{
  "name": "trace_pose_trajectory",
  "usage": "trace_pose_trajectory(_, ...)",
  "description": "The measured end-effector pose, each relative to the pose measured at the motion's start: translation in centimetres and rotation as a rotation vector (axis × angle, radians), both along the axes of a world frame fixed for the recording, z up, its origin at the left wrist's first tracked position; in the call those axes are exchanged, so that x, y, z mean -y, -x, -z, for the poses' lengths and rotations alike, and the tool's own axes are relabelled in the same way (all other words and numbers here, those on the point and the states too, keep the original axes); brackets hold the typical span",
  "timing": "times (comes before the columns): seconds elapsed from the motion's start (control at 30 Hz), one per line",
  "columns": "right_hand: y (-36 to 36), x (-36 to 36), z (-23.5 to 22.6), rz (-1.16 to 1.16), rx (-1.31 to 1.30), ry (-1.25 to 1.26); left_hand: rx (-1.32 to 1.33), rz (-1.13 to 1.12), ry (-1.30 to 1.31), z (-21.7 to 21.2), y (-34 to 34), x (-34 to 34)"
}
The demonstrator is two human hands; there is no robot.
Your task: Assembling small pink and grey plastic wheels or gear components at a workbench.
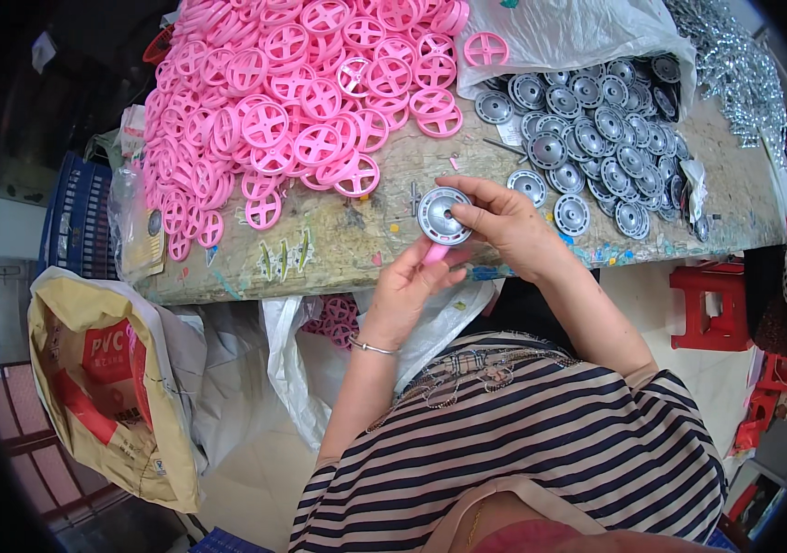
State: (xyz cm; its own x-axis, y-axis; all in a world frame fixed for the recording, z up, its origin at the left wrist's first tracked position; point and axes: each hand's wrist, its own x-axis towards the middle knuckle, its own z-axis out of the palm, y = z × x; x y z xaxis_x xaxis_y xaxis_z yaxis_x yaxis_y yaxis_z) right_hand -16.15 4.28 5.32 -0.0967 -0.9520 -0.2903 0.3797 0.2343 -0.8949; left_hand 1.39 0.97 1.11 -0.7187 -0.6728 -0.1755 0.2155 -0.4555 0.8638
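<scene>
One silver disc [434,221] is clamped by the right hand [511,226], one pink piece [436,252] by the left hand [404,288].

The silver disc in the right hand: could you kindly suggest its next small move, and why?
Perhaps press the silver disc gently with the right hand: its thumb rests on the disc's face, and the left hand grips the pink piece showing just below. Whether they are joined yet is hidden.

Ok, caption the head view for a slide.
Left hand and right hand hold a grey disc and pink piece near piled pink wheels.
</scene>
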Motion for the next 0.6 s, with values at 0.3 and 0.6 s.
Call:
trace_pose_trajectory(0.3, 0.1, -0.6, 1.1, -0.01, -0.722, 0.227, 0.028, -0.103, -0.031, -0.5, 0.5, 0.5)
trace_pose_trajectory(0.6, -0.4, -1.2, 0.6, -0.072, -0.487, 0.108, -0.052, -0.06, 0.075, -1.0, 0.6, 0.3)
